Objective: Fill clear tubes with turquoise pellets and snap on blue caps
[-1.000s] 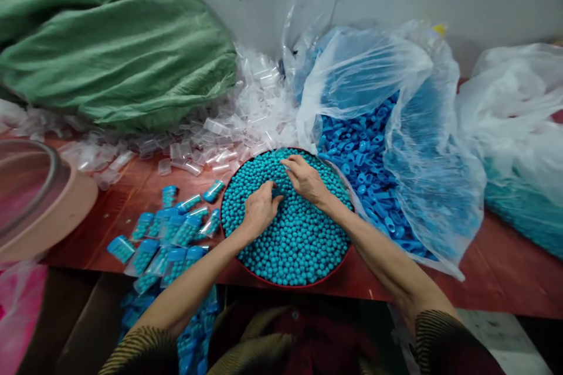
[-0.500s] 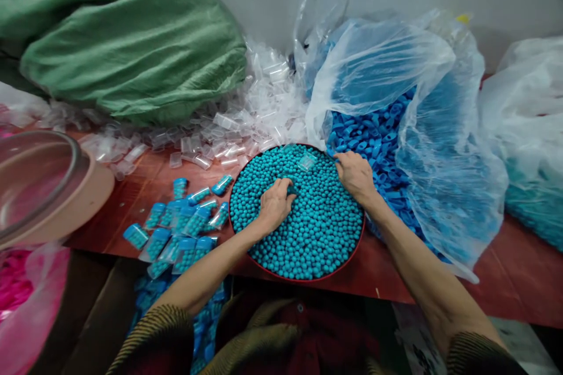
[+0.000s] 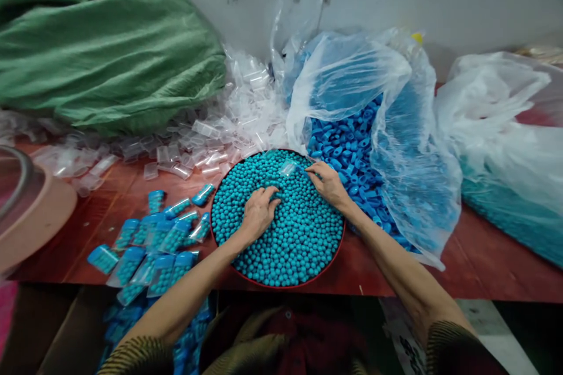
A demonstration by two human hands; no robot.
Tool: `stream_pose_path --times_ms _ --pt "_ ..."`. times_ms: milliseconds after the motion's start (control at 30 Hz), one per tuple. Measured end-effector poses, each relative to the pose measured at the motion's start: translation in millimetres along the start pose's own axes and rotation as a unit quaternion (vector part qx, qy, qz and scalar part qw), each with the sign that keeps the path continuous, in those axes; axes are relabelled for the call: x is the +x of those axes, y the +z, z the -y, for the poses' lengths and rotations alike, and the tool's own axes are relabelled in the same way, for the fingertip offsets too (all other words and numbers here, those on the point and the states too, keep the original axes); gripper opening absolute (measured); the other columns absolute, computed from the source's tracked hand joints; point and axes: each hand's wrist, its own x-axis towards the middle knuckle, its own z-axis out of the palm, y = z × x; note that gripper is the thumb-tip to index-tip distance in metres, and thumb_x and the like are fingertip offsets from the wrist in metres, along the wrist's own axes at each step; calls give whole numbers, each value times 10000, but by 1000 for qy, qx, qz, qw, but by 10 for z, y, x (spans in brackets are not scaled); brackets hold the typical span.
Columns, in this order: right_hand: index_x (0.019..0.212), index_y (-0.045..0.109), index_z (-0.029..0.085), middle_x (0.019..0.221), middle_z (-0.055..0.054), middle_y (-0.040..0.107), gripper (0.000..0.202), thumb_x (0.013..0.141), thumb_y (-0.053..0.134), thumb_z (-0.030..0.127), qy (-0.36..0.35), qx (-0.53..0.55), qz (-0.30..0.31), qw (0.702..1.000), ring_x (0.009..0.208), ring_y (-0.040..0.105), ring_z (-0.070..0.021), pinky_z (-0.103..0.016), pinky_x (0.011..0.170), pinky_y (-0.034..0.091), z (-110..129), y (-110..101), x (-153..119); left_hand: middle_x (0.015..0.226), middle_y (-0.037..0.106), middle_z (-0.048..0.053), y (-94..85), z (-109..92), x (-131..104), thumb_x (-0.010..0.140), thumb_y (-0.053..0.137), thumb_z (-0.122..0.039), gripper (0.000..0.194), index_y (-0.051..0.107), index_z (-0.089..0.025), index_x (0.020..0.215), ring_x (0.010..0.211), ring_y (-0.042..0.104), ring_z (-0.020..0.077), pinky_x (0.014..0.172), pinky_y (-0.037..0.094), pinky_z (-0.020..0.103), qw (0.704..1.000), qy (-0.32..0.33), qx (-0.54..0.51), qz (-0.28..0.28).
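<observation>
A round red-rimmed tray full of turquoise beads sits in front of me. My left hand rests among the beads, fingers and thumb curled inward; whatever they close on is hidden. My right hand is over the tray's right rim, its thumb and fingers pinched on a small blue cap that is mostly covered. A clear plastic container lies on the beads, just left of the right fingertips. Left of the tray lie several bead-filled containers with blue caps.
Loose blue caps spill from a translucent bag at the right. Empty clear containers heap behind the tray, beside a green cloth sack. A pink basin stands left on the red table.
My right hand has come from the edge of the blue cap pile over the tray's rim. The left hand stays in the beads. The view has swung right.
</observation>
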Motion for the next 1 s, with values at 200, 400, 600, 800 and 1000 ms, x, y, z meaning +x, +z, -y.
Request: stream_pose_path --times_ms 200,400,600,800,1000 --pt "1133 598 92 1070 -225 625 431 867 477 408 330 -181 13 926 1027 578 -330 -445 846 436 -402 -318 -12 912 600 81 12 -20 10 845 538 -213 205 618 -152 1024 931 546 232 856 454 358 1000 -16 14 18" --pt "1021 657 151 1016 -108 692 304 869 439 300 209 -18 -7 978 937 618 -225 -340 852 447 -393 -153 41 941 630 67 -18 -25 -4 851 533 -213 208 615 -172 1038 942 561 222 896 443 366 999 -17 -20 21" --pt "1047 666 197 1036 -81 677 279 879 450 250 101 -79 88 988 946 593 -206 -310 818 410 -24 -88 110 991 652 47 -4 14 -28 853 523 -203 202 610 -199 1034 956 576 209 901 448 361 998 -8 -53 16" --pt "1066 617 172 989 -125 662 258 881 471 278 60 -267 153 950 946 523 -263 -346 779 326 353 9 109 970 641 47 -7 16 -25 849 532 -216 216 613 -199 1049 965 575 205 906 451 357 998 -8 -57 14" --pt "1104 614 158 962 -108 690 292 878 462 263 82 -111 131 982 840 603 -227 -319 734 415 571 16 7 980 638 72 -67 4 -15 856 525 -245 238 615 -175 1064 965 584 214 904 458 365 997 -12 -71 27"
